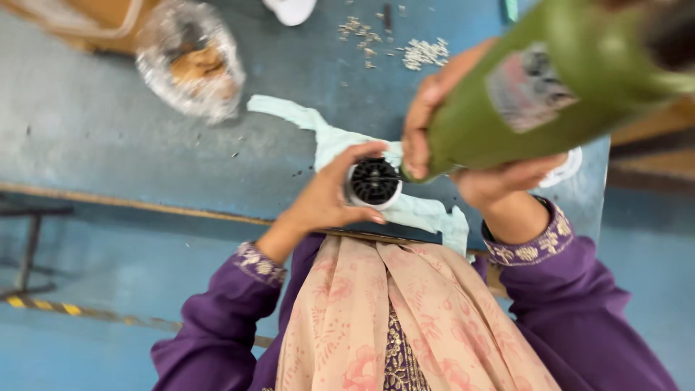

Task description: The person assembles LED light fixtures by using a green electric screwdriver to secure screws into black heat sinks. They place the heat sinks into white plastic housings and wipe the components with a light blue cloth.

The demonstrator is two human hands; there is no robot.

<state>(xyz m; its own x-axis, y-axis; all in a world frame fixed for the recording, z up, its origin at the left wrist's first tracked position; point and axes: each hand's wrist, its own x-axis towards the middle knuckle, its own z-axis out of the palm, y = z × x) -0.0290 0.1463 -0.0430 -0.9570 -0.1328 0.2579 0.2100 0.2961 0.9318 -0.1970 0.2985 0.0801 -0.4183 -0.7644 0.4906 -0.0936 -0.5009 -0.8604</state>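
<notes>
Your left hand [329, 199] gripped a small round black-and-white part [374, 183] over the near edge of the blue bench [108, 123]. Your right hand [463, 152] clasped a green power tool [536, 94], its tip at the part's side. Fastening looked under way, not finished. Loose screws [423, 52] lay well apart; a plastic bag [190, 66] stood leftward, with room between.

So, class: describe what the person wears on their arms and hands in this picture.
Both hands, the left hand and the right hand, are bare: no gloves or rings show. Both arms wear loose purple sleeves, each ending at the wrist in a cuff embroidered with pale floral motifs.
</notes>
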